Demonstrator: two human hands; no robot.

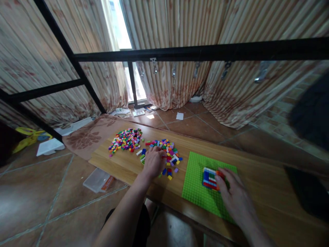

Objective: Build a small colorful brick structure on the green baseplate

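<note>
My left hand (153, 160) reaches over the nearer pile of small building bricks (172, 151), palm down. Its fingers are bent and its thumb stands apart from them; the fingertips are partly hidden among the bricks. On a green studded baseplate (195, 178) lies a small flat brick build (209, 178) in blue, white and red rows, with orange at its right end. My right hand (232, 187) is closed around that right end, thumb and fingers touching it. Part of the build is covered by the hand.
A second, larger pile of mixed bricks (125, 140) lies at the left of the wooden table (123, 168). A clear plastic box (97, 180) is on the tiled floor. Behind the table runs a black metal frame (180, 54) before curtains. A dark flat object (308, 192) is at the right.
</note>
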